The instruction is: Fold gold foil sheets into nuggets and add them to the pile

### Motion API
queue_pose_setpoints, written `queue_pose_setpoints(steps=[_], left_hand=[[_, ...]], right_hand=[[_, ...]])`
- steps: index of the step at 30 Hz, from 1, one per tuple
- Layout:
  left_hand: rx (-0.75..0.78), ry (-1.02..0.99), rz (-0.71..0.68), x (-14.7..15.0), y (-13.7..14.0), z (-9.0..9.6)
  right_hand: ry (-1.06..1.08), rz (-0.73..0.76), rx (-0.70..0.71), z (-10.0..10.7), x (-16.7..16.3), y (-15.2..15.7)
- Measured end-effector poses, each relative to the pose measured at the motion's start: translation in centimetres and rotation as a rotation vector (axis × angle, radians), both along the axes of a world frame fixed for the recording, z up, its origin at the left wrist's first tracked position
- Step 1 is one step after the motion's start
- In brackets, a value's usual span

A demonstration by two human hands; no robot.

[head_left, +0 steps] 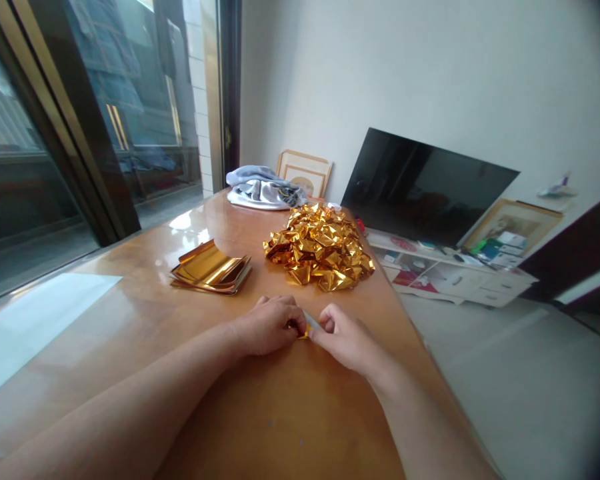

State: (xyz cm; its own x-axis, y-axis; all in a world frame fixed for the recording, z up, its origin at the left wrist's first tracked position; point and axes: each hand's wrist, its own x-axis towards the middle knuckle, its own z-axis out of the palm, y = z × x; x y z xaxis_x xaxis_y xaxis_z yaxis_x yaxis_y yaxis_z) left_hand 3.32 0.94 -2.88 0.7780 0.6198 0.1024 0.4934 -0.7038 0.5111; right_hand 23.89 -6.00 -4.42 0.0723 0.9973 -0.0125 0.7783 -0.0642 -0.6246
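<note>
Between my two hands is a small piece of gold foil paper (312, 323), its pale back partly showing, held low at the tabletop. My left hand (275, 325) is closed, with its fingertips pressed on the paper's left part. From the other side, my right hand (341, 333) pinches the paper's right edge between thumb and curled fingers. Much of the paper is hidden by the fingers. Beyond my left hand lies a stack of gold foil sheets (213, 268), the top ones curling up. A heap of folded gold foil pieces (323, 247) rises beyond my right hand.
The glossy wooden table (280, 413) has its right edge close to my right forearm. A pale sheet (45, 327) lies at left, beside the glass doors (130, 107). Folded cloth (263, 187) sits at the far end. A television (430, 183) stands on a white cabinet (450, 273).
</note>
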Motion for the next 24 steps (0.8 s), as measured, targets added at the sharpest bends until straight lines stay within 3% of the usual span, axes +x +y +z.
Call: queue_pose_setpoints(steps=[6,16,24], left_hand=[[-0.017,0.034,0.01,0.3,0.0,0.2],[0.003,0.025,-0.005,0.2,0.1,0.0],[0.001,0.031,0.002,0.3,0.1,0.1]], right_hand=[[-0.047,-0.01,-0.033,-0.3,-0.2,0.4],[0.156,0.036,-0.148,1.4,0.2,0.5],[0.17,0.04,-0.152,1.1,0.7,0.8]])
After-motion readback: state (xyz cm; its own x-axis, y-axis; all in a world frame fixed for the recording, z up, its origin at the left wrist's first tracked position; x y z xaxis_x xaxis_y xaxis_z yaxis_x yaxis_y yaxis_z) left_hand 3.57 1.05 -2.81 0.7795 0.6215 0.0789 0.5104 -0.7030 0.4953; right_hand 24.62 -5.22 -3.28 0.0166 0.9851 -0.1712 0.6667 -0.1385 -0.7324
